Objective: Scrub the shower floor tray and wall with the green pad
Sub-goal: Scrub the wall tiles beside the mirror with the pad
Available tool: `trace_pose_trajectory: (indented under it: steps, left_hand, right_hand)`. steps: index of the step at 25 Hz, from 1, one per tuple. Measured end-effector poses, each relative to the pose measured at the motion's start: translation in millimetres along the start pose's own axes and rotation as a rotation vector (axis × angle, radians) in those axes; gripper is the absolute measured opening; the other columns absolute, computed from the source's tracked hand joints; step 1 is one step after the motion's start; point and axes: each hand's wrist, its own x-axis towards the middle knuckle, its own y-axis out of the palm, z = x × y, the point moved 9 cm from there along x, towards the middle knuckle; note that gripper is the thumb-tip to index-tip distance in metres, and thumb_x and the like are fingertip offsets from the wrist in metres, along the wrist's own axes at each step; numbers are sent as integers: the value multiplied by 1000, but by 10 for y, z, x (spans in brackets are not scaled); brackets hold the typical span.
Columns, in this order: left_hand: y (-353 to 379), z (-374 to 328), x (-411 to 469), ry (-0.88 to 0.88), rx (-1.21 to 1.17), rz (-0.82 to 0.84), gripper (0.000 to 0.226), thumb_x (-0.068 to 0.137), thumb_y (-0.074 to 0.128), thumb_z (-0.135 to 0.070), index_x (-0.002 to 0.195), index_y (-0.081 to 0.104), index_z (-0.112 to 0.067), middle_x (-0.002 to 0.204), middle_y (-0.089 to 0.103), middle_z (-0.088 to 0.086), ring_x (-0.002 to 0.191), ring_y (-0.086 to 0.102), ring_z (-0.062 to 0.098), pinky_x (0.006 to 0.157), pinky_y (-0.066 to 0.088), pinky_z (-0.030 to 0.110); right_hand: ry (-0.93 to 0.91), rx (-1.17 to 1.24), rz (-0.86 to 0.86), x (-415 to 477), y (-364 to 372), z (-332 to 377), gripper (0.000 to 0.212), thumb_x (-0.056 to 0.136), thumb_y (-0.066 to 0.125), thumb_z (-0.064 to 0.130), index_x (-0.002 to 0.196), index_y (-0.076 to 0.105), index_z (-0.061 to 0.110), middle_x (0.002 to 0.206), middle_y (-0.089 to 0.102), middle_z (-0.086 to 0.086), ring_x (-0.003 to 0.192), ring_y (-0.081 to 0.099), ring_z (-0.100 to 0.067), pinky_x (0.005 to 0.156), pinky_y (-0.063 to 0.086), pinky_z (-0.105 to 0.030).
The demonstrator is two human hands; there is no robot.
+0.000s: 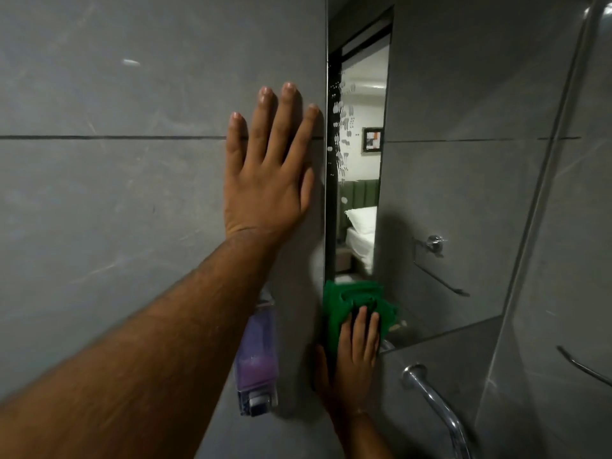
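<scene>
The left hand lies spread flat on the grey wall, bracing; on wet tile it could slip. Below it hangs a purple dispenser. The right hand presses the green pad against the glass edge, where its fingers may slide off.

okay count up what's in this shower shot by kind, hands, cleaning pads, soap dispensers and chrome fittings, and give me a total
Hands: 2, left hand flat on the wall, right hand pressing the pad
Green pad: 1
Purple soap dispenser: 1
Chrome fittings: 3, holder, spout, bar
Total: 7
</scene>
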Motion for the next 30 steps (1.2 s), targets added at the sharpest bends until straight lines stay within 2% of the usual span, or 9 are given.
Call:
trace_pose_trajectory:
  steps: [3,7,9,11,14,17,21,26,30]
  left_hand:
    - [22,5,-2,1,22,-6,82,113,44,-50,185,13,-26,194,12,14,180,14,40,142,7,62]
    - [24,-7,-49,0,8,-14,83,112,48,-45,185,14,-25,194,11,13,180,12,40,143,5,61]
    - [48,-13,-92,1,-5,0,83,113,47,-44,186,12,-23,195,7,11,181,8,37,144,4,60]
    - [49,1,-122,-14,-40,-6,83,113,42,-45,185,12,-18,195,6,10,181,6,35,145,7,59]
    - [-14,41,-49,-59,-40,-63,82,112,36,-48,183,22,-9,192,9,13,178,12,35,143,12,56]
    - [-43,54,-33,-89,-29,-121,79,111,39,-39,181,28,-5,191,16,16,176,18,37,141,13,55]
    - [-51,65,-29,-79,-58,-130,80,109,47,-36,182,26,-10,192,15,14,178,20,37,144,7,54]
    - [71,38,-48,-27,5,-22,84,108,43,-52,185,20,-29,194,12,15,178,8,52,141,6,70]
    - [61,-8,13,-60,11,-2,77,102,48,-53,173,52,-22,186,33,23,171,18,59,132,20,84]
  right_hand:
    - [-63,-40,30,-207,69,-112,69,108,30,60,149,43,7,180,-1,0,167,0,-31,122,28,-56]
    - [-218,-53,31,253,-167,83,71,109,26,61,169,17,24,180,0,0,167,-1,-30,127,16,-49]
    - [-273,-30,27,665,-275,263,69,109,24,60,170,13,29,180,6,0,167,4,-33,127,18,-53]
    - [-273,35,12,1157,-430,445,66,109,23,58,169,20,30,179,14,0,166,9,-36,127,21,-60]
    - [-249,58,-59,2015,-731,733,62,111,19,56,169,19,33,180,10,1,166,5,-38,128,19,-66]
    - [-261,88,-148,2808,-1143,1070,61,111,18,56,169,16,37,180,3,0,167,-1,-34,130,19,-63]
    - [-359,73,-271,3847,-1640,1587,60,112,27,52,168,25,31,179,13,-5,166,7,-35,130,23,-59]
    - [-323,66,-288,4587,-1930,1739,62,111,34,49,168,26,26,178,17,-8,165,12,-36,132,21,-59]
    - [-343,66,-274,4615,-1956,1691,62,111,35,49,168,26,25,178,17,-8,165,12,-35,132,19,-59]
